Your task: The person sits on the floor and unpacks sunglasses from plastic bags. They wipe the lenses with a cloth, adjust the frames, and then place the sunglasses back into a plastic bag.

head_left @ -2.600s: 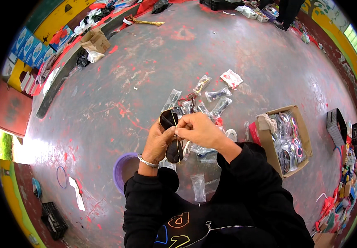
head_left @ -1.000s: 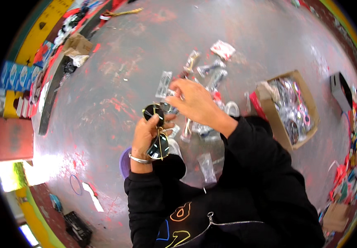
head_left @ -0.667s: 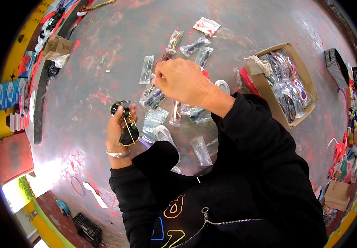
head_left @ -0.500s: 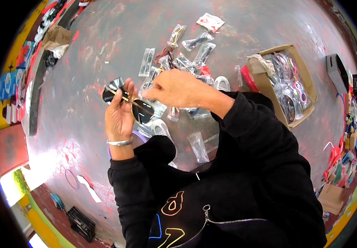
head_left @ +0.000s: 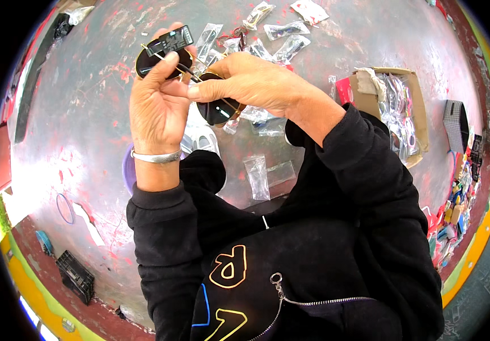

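Both hands hold one pair of round dark sunglasses (head_left: 217, 109) with a thin gold frame, raised close in front of me. My left hand (head_left: 157, 105), with a silver bangle on the wrist, grips the left lens, which carries a black tag (head_left: 172, 40). My right hand (head_left: 250, 79) pinches the frame at the bridge, above the right lens. Under the hands, several sunglasses in clear plastic bags (head_left: 279, 31) lie scattered on the grey, red-stained floor (head_left: 86, 113).
An open cardboard box (head_left: 395, 111) full of bagged sunglasses stands at the right. Empty clear bags (head_left: 256, 176) lie near my knees, and a purple bowl (head_left: 128, 170) sits at the left. A black crate (head_left: 74, 277) and a blue ring (head_left: 65, 208) lie at the lower left.
The sunglasses have come up closer to the camera. My right hand, which reached over the bagged pile a second ago, has joined the left on the frame.
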The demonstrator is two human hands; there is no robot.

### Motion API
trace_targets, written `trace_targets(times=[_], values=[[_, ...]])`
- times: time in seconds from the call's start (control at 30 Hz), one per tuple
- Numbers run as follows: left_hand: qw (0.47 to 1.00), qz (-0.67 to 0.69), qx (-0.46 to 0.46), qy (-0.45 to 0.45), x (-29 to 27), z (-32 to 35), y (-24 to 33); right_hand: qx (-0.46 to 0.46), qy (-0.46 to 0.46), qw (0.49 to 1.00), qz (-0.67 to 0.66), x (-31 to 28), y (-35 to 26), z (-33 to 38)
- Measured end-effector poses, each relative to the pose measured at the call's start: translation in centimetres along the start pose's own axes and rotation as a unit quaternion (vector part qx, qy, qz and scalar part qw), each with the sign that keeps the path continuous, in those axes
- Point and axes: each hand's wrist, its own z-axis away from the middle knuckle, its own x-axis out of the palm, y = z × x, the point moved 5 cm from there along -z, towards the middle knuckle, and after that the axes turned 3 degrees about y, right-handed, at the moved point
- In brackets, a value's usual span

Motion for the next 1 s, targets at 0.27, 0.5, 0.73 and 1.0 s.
trace_targets(times=[0.27, 0.5, 0.73, 1.0], values=[[0.978, 0.002, -0.209, -0.018, 0.3, 0.6, -3.8, -0.106, 0.007, 0.988, 0.107, -0.9, -1.1, -1.4], [0.981, 0.060, -0.146, 0.116, -3.3, -0.9, -0.7, 0.102, -0.062, 0.960, 0.253, -7.0, 2.3, -5.5], [0.969, 0.068, -0.165, 0.171, -3.8, -0.4, -1.1, 0.295, 0.444, 0.831, 0.161, -19.2, 25.3, -4.4], [0.966, 0.046, -0.165, 0.194, -4.3, 0.2, -0.9, 0.397, 0.436, 0.794, 0.147, -15.3, 38.2, -2.6]])
